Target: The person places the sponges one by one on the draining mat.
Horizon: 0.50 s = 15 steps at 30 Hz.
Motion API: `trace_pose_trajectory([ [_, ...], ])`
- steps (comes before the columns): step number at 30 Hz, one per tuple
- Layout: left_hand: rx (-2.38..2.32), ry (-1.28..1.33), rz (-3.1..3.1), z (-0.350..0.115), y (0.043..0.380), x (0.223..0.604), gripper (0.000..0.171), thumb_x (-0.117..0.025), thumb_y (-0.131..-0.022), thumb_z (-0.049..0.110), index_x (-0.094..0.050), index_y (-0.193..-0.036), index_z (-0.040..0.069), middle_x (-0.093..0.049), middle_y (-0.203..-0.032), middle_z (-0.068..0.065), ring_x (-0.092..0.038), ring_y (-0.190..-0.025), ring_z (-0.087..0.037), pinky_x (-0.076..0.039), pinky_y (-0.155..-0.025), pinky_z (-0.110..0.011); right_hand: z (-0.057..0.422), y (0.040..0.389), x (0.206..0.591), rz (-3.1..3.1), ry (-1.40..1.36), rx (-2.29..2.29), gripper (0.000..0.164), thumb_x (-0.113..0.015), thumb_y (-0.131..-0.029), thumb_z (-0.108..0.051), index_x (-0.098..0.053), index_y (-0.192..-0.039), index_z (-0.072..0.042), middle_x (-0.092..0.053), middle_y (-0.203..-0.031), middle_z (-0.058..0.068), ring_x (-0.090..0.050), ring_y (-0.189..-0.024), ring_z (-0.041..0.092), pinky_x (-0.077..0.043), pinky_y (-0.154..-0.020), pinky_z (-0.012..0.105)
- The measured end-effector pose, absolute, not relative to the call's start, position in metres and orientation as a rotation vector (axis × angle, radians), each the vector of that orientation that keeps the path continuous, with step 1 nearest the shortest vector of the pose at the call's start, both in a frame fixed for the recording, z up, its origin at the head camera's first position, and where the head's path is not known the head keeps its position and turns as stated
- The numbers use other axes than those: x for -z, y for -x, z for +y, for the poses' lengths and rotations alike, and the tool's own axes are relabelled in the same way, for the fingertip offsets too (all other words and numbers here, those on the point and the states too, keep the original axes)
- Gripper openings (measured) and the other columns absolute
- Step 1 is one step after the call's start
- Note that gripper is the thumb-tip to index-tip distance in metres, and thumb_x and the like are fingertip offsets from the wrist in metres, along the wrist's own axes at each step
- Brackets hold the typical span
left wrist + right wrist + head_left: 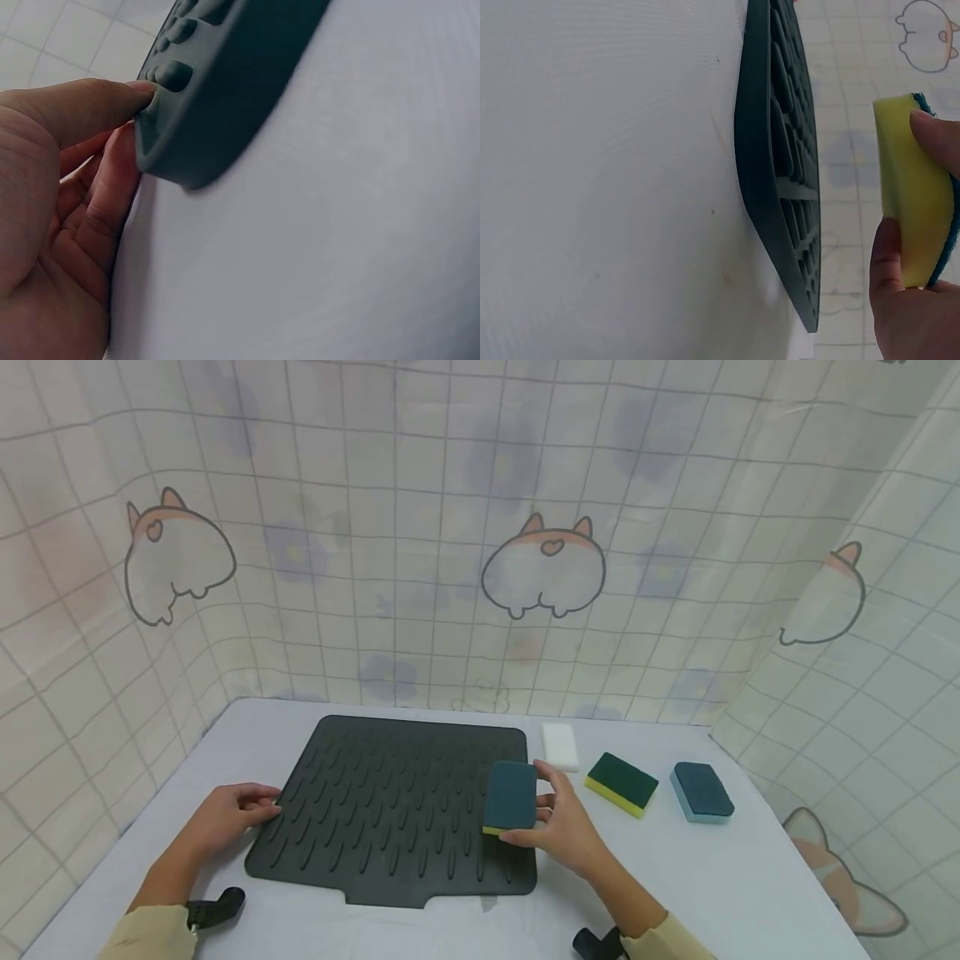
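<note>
A dark draining mat [390, 810] with raised ridges and a front lip lies on the white table. My left hand [238, 814] pinches its left edge, thumb on top and fingers against the side, as the left wrist view shows of the mat's rim [217, 112]. Over the right part of the mat, my right hand [562, 827] holds a sponge [512, 797] by its edges, scouring side up. In the right wrist view the yellow foam [907, 195] hangs apart from the mat [761, 142].
To the right of the mat lie a white block [560, 747], a green and yellow sponge [622, 783] and a blue sponge [702, 793]. A patterned curtain [420, 543] hangs along the back and sides of the table [720, 893].
</note>
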<state>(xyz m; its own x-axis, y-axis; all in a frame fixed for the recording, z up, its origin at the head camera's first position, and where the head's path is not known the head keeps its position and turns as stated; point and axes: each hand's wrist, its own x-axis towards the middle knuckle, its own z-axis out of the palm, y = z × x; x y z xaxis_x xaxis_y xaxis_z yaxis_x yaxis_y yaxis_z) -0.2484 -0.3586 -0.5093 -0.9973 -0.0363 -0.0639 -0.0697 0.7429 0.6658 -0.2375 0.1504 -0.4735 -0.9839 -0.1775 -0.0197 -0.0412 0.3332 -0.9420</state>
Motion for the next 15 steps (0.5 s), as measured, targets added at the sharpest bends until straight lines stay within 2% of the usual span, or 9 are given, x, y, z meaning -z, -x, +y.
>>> trace_pose_trajectory([
  [6, -1.107, 0.088, 2.891, -0.359, 0.248, 0.51, 0.043, -0.077, -0.092, 0.022, -0.068, -0.124, -0.004, -0.071, -0.097, -0.006, -0.058, -0.084, -0.017, -0.046, -0.066, -0.028, 0.143, 0.238, 0.475, 2.455, 0.223, 1.725, 0.119, -0.098, -0.067, -0.019, -0.024, -0.161, -0.02, -0.036, -0.156, 0.009, -0.059, -0.113, 0.024, -0.059, -0.088, 0.039],
  [11, -1.106, 0.098, 2.883, -0.359, 0.247, 0.509, 0.044, -0.077, -0.092, 0.023, -0.068, -0.125, -0.005, -0.07, -0.097, -0.006, -0.057, -0.085, -0.018, -0.046, -0.066, -0.028, 0.139, 0.239, 0.476, 2.503, 0.253, 1.671, 0.119, -0.098, -0.067, -0.028, -0.025, -0.161, -0.022, -0.035, -0.158, 0.008, -0.055, -0.114, 0.026, -0.056, -0.089, 0.038],
  [15, -1.108, 0.1, 2.881, -0.358, 0.247, 0.508, 0.044, -0.077, -0.092, 0.022, -0.067, -0.125, -0.005, -0.07, -0.097, -0.006, -0.057, -0.084, -0.018, -0.046, -0.066, -0.027, 0.134, 0.239, 0.476, 2.517, 0.291, 1.648, 0.12, -0.098, -0.067, -0.031, -0.025, -0.161, -0.022, -0.036, -0.157, 0.01, -0.057, -0.115, 0.026, -0.057, -0.09, 0.04],
])
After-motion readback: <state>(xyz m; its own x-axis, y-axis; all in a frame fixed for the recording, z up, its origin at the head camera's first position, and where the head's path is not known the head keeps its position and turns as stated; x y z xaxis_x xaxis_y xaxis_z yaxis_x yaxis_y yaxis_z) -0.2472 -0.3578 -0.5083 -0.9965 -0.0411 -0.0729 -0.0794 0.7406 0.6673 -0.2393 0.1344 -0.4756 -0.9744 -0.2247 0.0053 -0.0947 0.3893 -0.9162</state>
